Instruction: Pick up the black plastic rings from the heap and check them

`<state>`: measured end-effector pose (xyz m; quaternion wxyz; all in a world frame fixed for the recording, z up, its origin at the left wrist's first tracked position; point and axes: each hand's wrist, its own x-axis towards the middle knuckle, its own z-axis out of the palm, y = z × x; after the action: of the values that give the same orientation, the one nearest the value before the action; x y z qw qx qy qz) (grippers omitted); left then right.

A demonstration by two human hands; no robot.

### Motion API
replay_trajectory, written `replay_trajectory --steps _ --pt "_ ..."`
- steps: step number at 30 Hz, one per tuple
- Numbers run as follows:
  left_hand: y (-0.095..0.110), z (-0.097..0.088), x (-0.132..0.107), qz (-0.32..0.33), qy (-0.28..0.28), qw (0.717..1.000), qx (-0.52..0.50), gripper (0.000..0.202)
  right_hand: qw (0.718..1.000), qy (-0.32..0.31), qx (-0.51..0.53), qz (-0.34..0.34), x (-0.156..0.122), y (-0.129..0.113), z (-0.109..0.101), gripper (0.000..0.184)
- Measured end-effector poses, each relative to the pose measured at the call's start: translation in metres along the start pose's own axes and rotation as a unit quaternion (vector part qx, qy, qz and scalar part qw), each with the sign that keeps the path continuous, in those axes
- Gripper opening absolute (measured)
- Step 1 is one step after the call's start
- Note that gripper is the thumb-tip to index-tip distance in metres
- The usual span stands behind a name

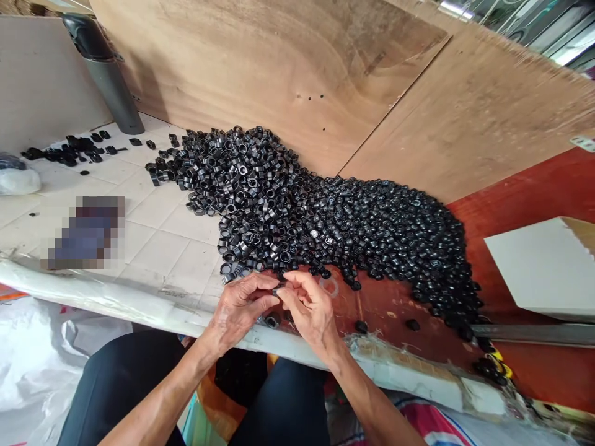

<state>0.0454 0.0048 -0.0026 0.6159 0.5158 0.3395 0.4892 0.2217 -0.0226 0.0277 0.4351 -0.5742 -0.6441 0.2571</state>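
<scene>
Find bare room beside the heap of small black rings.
Bare white tile lies between the heap of black rings and the pixelated blur. Red-brown board is free between the heap and the white card sheet. It is crowded across the heap and at its front edge, where the left hand and right hand pinch one ring.

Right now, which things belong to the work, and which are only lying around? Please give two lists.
In the work: left hand, right hand, small black ring, heap of black rings.

Lying about: grey flask, white board, metal strip.
</scene>
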Motion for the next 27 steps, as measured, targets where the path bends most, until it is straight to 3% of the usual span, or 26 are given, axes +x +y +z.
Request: replay_trajectory --steps 4,11,15,18,22,27 --pt "0.002 0.000 0.000 0.010 0.000 1.000 -0.010 0.018 0.999 -0.034 0.028 -0.021 -0.005 0.002 -0.003 0.018" --pt "-0.002 -0.004 0.001 0.129 -0.006 0.985 0.110 0.011 0.992 -0.065 0.054 0.091 -0.002 -0.003 -0.005 0.020" --pt "-0.005 -0.005 0.001 0.137 -0.009 0.983 0.121 0.013 0.977 -0.075 0.116 0.160 0.004 -0.009 -0.005 0.022" --pt "-0.006 -0.005 0.001 0.123 0.007 0.985 0.119 0.011 0.975 -0.067 0.116 0.175 0.006 -0.011 0.000 0.021" --pt "-0.006 -0.004 0.001 0.060 0.026 0.995 0.079 0.012 0.986 -0.060 0.087 0.128 0.006 -0.008 0.004 0.016" --pt "-0.003 -0.001 0.001 -0.058 0.027 0.997 -0.044 0.022 0.998 -0.058 0.024 -0.020 0.008 0.000 -0.003 0.014"
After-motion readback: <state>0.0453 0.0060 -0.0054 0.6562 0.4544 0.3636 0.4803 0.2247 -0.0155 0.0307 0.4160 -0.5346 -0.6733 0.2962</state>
